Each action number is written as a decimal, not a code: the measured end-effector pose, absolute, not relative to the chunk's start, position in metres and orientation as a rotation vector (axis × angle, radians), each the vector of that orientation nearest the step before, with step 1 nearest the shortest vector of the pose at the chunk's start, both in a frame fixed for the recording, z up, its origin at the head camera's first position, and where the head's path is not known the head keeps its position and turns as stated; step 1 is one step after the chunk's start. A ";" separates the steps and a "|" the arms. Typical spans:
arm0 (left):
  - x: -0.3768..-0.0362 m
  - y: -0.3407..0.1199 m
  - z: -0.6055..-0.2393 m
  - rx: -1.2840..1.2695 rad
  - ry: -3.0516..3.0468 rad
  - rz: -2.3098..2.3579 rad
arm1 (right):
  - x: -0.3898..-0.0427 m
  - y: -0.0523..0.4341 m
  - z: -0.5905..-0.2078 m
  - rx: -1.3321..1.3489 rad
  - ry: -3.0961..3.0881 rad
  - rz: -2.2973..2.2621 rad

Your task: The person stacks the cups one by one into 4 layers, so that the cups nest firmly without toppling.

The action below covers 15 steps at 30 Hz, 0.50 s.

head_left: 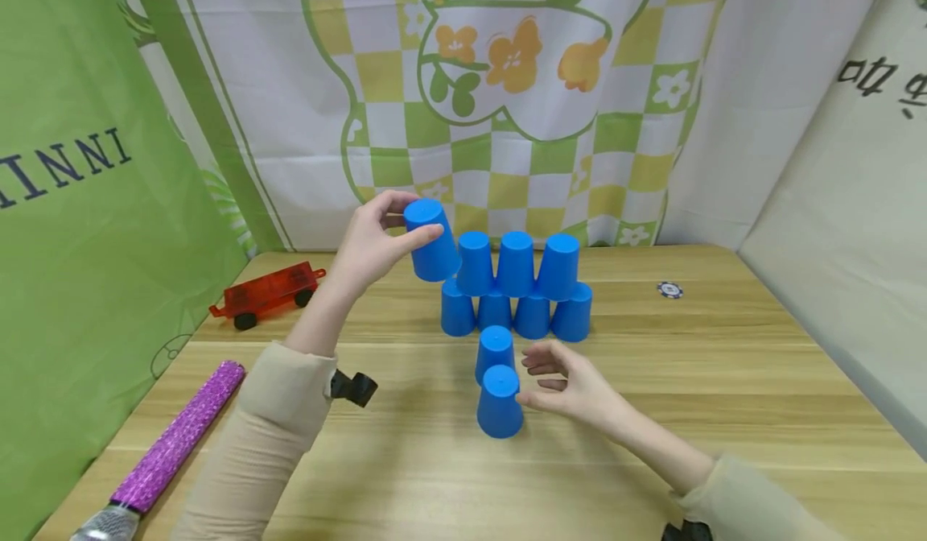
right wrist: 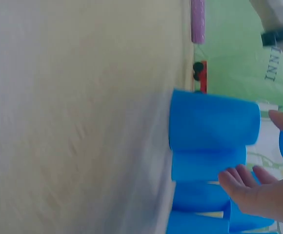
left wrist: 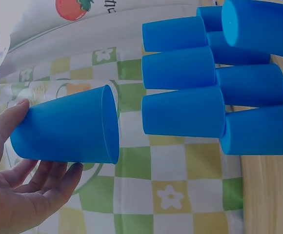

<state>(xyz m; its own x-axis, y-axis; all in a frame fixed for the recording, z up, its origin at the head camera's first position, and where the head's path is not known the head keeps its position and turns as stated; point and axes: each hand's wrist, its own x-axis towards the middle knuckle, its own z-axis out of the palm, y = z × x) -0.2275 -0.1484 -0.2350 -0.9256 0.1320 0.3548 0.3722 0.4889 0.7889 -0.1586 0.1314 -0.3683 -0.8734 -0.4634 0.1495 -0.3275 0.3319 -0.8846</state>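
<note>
head view: the left hand [head_left: 372,239] grips 1 inverted blue cup [head_left: 431,239] in the air at the upper left of a 7-cup stack [head_left: 516,287] near the table's [head_left: 724,380] far edge. right hand [head_left: 572,388], fingers relaxed, sits beside 2 loose cups [head_left: 498,392]. left wrist view alone shows the held cup's open rim.

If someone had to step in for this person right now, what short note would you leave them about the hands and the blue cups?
Left hand: holds one blue cup upside down in the air, beside the stack's upper left.
Right hand: open, fingertips beside the nearest loose cup; another loose cup stands just behind it.
Done: four cups on the table, three on top.
Left: probably the held cup and both loose ones.
</note>
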 end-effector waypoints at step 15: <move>-0.265 -0.115 -0.221 -0.452 -2.480 -1.464 | -0.147 0.110 -0.383 -0.612 2.426 -1.616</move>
<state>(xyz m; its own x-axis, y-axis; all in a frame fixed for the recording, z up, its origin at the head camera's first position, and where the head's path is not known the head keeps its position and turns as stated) -0.2652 -0.1151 -0.2210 -0.9269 0.1476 0.3452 0.3735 0.4544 0.8087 -0.1466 0.1104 -0.3830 -0.9028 -0.4207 0.0892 -0.2445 0.3315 -0.9112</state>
